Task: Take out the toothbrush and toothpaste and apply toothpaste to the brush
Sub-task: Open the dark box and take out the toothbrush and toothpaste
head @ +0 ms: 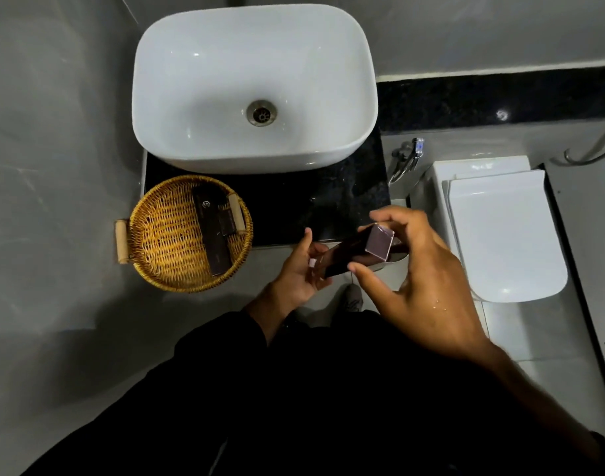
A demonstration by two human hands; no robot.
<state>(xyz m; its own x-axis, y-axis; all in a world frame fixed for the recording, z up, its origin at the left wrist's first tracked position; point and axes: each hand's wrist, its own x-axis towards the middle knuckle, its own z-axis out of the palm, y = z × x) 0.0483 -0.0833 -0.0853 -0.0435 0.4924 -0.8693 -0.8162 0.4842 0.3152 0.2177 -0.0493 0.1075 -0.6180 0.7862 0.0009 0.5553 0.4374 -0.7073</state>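
Note:
A dark brown carton [354,254] with a pale purple end flap is held in front of the counter's edge. My left hand [302,271] grips its near end from below. My right hand [421,273] has its fingers around the far end, by the flap. What is inside the carton is hidden. A wicker basket [156,242] stands on the counter's left corner. In it lie a long dark box [211,231] and a smaller dark box [227,223] beside it. No toothbrush or toothpaste tube shows outside the boxes.
A white basin [254,87] sits on the black stone counter [328,197]. A white toilet [503,235] with its lid down stands to the right, with a chrome tap [409,156] on the wall by it. Grey walls close in on the left.

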